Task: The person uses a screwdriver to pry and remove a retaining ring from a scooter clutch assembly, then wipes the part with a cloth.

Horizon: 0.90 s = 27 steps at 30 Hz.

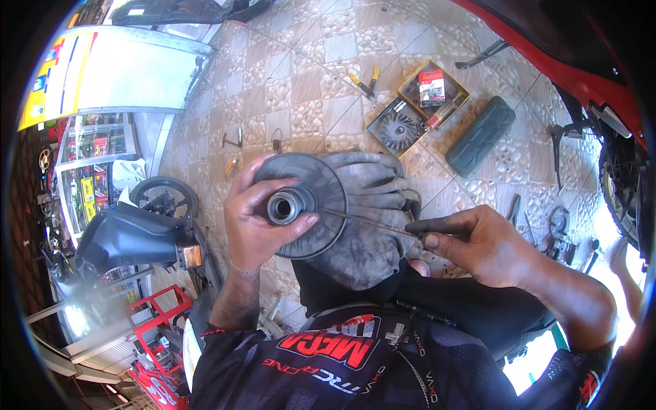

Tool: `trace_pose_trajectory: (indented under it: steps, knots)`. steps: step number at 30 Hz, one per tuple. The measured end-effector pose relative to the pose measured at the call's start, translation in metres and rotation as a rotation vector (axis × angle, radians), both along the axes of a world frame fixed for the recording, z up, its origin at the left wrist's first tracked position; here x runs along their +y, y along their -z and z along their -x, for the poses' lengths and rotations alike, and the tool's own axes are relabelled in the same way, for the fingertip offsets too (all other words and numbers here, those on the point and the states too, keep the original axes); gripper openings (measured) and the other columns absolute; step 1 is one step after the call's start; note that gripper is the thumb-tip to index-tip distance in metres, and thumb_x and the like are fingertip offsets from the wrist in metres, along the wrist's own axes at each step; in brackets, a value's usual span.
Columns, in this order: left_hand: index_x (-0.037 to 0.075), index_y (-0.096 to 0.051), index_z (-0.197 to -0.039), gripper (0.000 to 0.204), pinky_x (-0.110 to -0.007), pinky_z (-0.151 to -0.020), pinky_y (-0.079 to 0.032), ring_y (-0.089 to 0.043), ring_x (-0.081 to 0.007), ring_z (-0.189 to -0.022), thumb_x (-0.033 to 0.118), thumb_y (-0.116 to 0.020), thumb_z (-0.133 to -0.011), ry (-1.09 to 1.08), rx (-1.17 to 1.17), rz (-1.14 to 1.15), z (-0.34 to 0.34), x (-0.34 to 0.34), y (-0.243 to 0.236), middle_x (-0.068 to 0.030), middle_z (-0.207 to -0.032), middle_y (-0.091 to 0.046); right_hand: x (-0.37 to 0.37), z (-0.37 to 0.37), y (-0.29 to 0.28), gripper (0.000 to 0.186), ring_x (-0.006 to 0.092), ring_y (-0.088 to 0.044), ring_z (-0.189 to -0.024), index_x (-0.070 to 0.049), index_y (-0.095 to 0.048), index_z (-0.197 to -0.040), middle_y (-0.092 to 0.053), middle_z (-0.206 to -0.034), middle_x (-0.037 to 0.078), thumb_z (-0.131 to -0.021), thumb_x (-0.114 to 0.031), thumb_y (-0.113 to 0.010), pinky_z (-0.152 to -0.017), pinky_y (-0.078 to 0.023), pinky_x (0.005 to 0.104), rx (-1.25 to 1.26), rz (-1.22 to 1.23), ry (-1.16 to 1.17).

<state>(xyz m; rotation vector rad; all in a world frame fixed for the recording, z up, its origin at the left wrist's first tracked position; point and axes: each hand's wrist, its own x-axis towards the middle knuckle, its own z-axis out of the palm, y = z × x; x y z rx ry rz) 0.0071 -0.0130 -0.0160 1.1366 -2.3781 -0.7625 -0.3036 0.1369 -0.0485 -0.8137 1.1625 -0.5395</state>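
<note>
My left hand [266, 239] grips a round grey metal pulley [314, 181] by its raised hollow hub, with fingers and thumb curled around the hub and disc. My right hand [478, 246] pinches a thin metal rod tool [372, 222], which reaches leftward across the pulley's face toward the hub; whether its tip touches is unclear. A dirty grey cloth [352, 270] is bunched beneath and behind the pulley, over my dark-clothed legs.
Pliers [365, 82], small tools [232, 142], open boxes with parts [410, 89] and a green case [480, 135] lie on the tiled floor [287, 82]. A motorcycle [618, 123] stands at right; scooter bodywork [130, 232], a display cabinet [96, 171] and a red rack [160, 314] at left.
</note>
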Motion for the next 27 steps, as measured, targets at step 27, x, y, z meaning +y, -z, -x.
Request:
trace_pose_trajectory:
  steps: [27]
  knots:
    - [0.002,-0.078,-0.102,0.052,-0.039,-0.099,-0.053,-0.063,-0.0314,-0.122,0.014,-0.097,-0.055,0.030,0.045,0.009,0.002,0.006,0.010,-0.0210,-0.134,-0.059,-0.003,-0.012,-0.037,0.060,0.0417,-0.070,-0.079,-0.005,-0.073,-0.081,-0.069,-0.075,0.023,-0.100,-0.057,-0.053,-0.076,-0.056,0.0498,0.877,0.163,-0.435]
